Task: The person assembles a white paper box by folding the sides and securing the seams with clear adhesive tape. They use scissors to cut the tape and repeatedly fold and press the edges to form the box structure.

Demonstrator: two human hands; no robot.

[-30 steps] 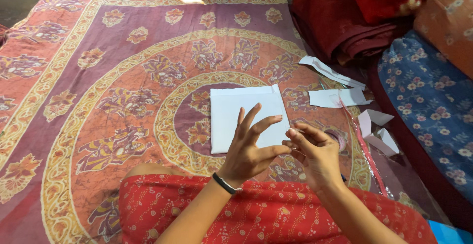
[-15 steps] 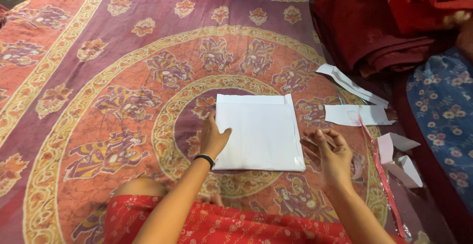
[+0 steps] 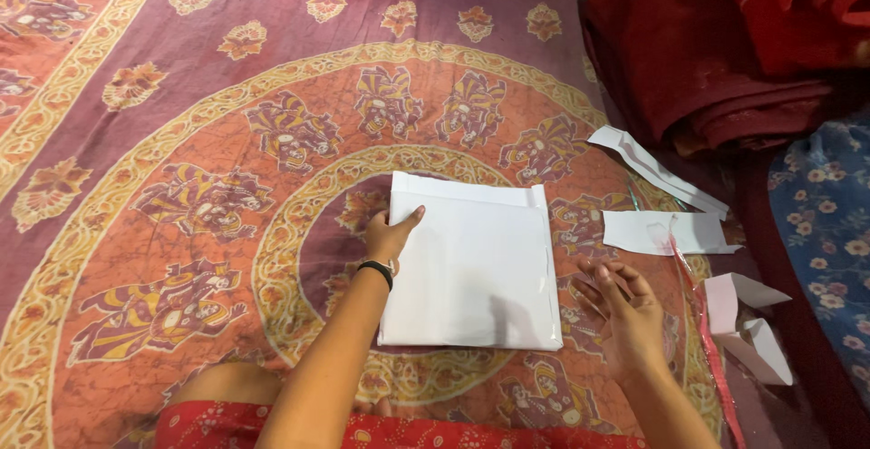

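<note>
A folded white paper sheet point(image 3: 471, 259) lies flat on the patterned red and orange bedsheet point(image 3: 181, 141). My left hand point(image 3: 390, 233), with a black band on the wrist, rests on the sheet's left edge, thumb on the paper. My right hand point(image 3: 625, 308) hovers palm up just right of the sheet, fingers apart and slightly curled, holding nothing that I can make out. My knee in red patterned cloth point(image 3: 362, 431) shows at the bottom.
White paper scraps point(image 3: 657, 170), another flat scrap point(image 3: 666, 231) and a folded paper piece point(image 3: 748, 322) lie to the right. A thin pink strip point(image 3: 702, 322) runs down beside them. Red blankets point(image 3: 725, 59) and a blue floral cloth point(image 3: 829, 222) are piled at the right.
My hands have parted from each other in front of me. The left went down onto the sheet's left edge, the right dropped beside its right edge. The view moved closer.
</note>
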